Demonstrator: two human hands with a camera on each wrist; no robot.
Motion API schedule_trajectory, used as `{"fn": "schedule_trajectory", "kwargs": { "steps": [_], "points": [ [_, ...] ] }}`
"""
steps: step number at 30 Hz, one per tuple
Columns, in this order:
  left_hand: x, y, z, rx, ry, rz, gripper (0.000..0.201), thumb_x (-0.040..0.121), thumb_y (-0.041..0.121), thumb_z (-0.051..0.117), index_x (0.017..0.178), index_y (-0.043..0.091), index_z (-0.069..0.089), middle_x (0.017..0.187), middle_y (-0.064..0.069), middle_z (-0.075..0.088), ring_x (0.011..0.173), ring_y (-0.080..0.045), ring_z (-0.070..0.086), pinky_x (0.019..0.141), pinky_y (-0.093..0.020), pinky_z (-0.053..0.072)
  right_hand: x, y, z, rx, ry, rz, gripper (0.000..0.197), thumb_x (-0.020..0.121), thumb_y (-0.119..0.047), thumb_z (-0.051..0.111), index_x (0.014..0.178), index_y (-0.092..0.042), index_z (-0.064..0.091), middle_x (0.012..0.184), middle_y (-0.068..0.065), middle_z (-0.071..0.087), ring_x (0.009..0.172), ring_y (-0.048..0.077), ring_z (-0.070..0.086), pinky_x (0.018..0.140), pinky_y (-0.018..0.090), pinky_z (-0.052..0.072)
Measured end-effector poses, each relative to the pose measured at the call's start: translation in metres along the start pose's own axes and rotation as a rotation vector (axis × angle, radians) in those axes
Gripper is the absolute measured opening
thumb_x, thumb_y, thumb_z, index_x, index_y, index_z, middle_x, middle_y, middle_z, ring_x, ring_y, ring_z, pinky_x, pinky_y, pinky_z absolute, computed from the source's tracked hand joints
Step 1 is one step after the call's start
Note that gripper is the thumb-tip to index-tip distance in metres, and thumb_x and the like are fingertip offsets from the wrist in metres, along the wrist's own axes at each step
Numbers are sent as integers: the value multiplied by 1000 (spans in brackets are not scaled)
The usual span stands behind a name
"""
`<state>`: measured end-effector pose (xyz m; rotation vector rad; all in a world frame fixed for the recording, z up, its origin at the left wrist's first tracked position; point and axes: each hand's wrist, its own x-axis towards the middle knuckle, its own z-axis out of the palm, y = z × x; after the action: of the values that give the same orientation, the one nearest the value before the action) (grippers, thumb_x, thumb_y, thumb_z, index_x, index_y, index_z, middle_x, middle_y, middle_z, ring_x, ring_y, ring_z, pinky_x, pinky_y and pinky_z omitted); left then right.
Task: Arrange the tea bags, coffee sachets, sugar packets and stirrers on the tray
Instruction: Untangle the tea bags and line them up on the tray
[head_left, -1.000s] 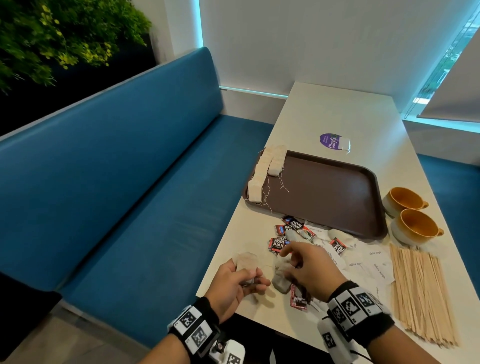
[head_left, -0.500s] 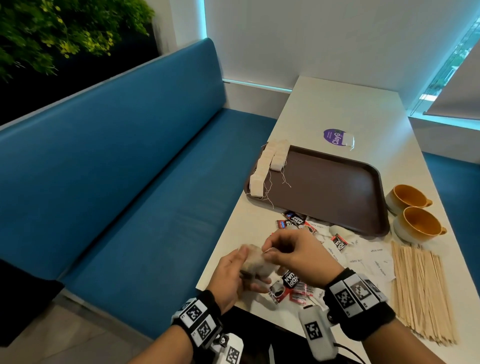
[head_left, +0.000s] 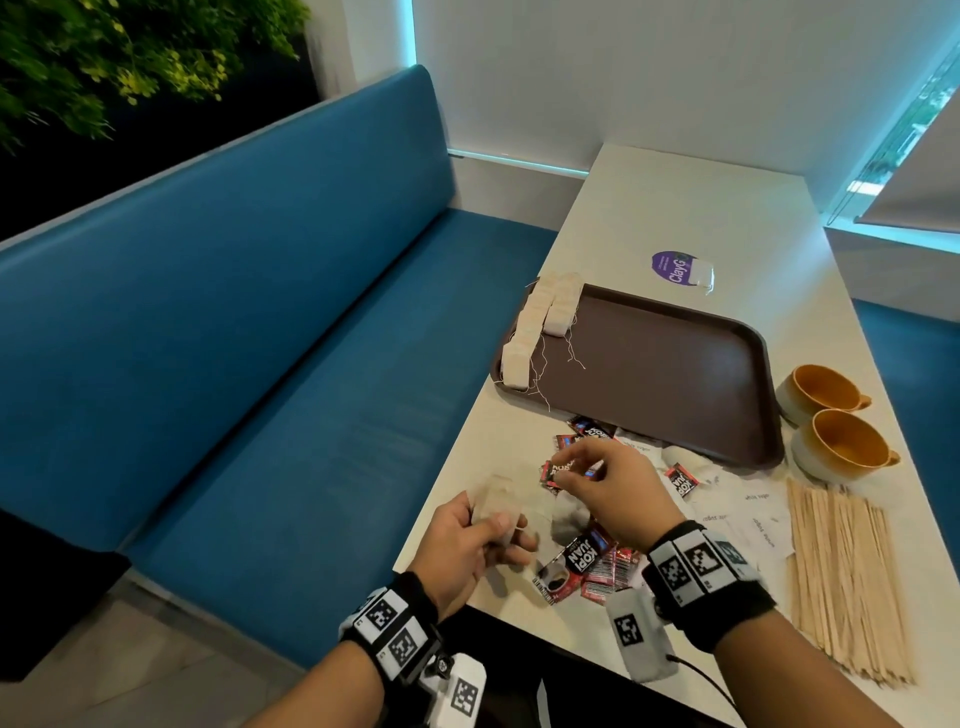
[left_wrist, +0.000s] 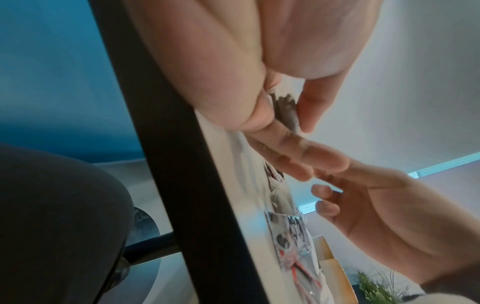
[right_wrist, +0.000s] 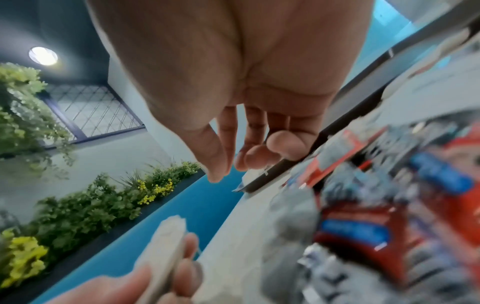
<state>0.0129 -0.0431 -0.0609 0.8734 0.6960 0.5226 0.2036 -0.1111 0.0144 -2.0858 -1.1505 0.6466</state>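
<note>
- A tea bag (head_left: 496, 506) is sitting in the left hand (head_left: 467, 545), just above the near left edge of the table (head_left: 701, 208); the thumb and the curled fingers (right_wrist: 187, 265) are pinching it, as the right wrist view is showing from the side.
- The right hand (head_left: 610, 491) is hovering just beside it, over the loose sachets; its thumb and first finger are coming close together, the other fingers are lightly bent. A thin string may be between them, but I cannot tell whether the hand is really pinching something.
- A second tea bag (head_left: 569, 517) is lying on the table below the right hand, between both hands.
- Red and black coffee sachets (head_left: 582, 566) are lying in a loose heap on the table near the wrists and up toward the tray.
- White sugar packets (head_left: 753, 514) are lying scattered to the right of the sachets.
- The stirrers (head_left: 847, 582) are lying in a flat bundle at the right edge of the table, apart from the tray.
- The brown tray (head_left: 675, 374) is standing further away on the table; two rows of tea bags (head_left: 540, 322) are lying along its left side, with strings hanging over the rim.
- Two orange cups (head_left: 831, 421) are standing just beside the right side of the tray.
- A purple sticker (head_left: 675, 267) is lying behind the tray.
- A blue bench (head_left: 234, 338) is running along the left of the table.
</note>
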Motion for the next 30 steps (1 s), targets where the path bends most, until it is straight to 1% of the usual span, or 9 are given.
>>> {"fn": "schedule_trajectory", "kwargs": {
  "steps": [2, 5, 7, 10, 14, 17, 20, 26, 30],
  "points": [
    [1, -2, 0, 16, -1, 2, 16, 100, -9, 50, 114, -6, 56, 83, -26, 69, 63, -32, 62, 61, -37, 57, -3, 7, -8, -151, -77, 15, 18, 83, -27, 81, 93, -37, 69, 97, -9, 63, 85, 3, 60, 69, 17, 41],
    [1, -3, 0, 23, -6, 7, 21, 100, -9, 49, 119, -1, 56, 82, -27, 66, 61, -30, 59, 62, -37, 54, -9, 17, -4, -364, -229, 61, 52, 72, -46, 87, 116, -34, 63, 113, -10, 52, 103, 11, 58, 87, 26, 50],
    [1, -3, 0, 14, -5, 15, 26, 98, -10, 51, 121, 1, 55, 82, -28, 65, 62, -29, 58, 61, -37, 53, -11, 20, 2, -380, -229, 104, 62, 71, -47, 88, 124, -31, 61, 118, -10, 47, 107, 13, 56, 94, 28, 50],
    [0, -2, 0, 15, -1, 31, 27, 98, -10, 53, 122, 1, 54, 80, -28, 63, 61, -29, 57, 59, -35, 52, -11, 17, 5, -350, -173, 95, 42, 73, -35, 89, 107, -29, 65, 109, -10, 47, 100, 13, 56, 84, 25, 47],
    [0, -2, 1, 40, -1, 48, 20, 100, -5, 55, 119, 0, 55, 78, -25, 65, 63, -31, 59, 55, -35, 53, -9, 18, 3, -248, -175, 84, 28, 74, -14, 84, 89, -26, 63, 94, -4, 65, 86, 15, 60, 68, 23, 46],
    [-1, 0, 4, 29, 9, 48, 20, 99, 1, 57, 120, 0, 55, 82, -25, 67, 66, -34, 62, 54, -36, 54, -8, 21, -1, -212, -206, 97, 24, 75, -12, 82, 85, -23, 64, 86, -3, 69, 77, 10, 59, 60, 18, 42],
    [-3, 2, 6, -10, 22, 41, 31, 94, 12, 61, 121, -1, 54, 88, -29, 67, 67, -33, 66, 56, -37, 55, -9, 22, -6, -156, -161, 86, 17, 78, -15, 81, 80, -25, 67, 80, -8, 69, 75, 8, 62, 60, 15, 40],
    [-3, 2, 5, -105, 27, 30, 45, 96, 33, 57, 124, -2, 55, 93, -32, 67, 79, -39, 64, 57, -37, 58, -14, 7, -21, 154, 54, 53, 9, 92, -27, 73, 84, -25, 73, 79, -5, 74, 70, 4, 66, 65, 18, 51],
    [-2, 3, 7, -161, 25, 25, 54, 102, 49, 43, 126, 3, 59, 98, -31, 68, 79, -41, 69, 57, -34, 61, -22, -17, -14, 457, -117, 33, 6, 95, -9, 68, 94, -8, 73, 81, 8, 75, 67, 15, 66, 60, 23, 52]
  ]
}}
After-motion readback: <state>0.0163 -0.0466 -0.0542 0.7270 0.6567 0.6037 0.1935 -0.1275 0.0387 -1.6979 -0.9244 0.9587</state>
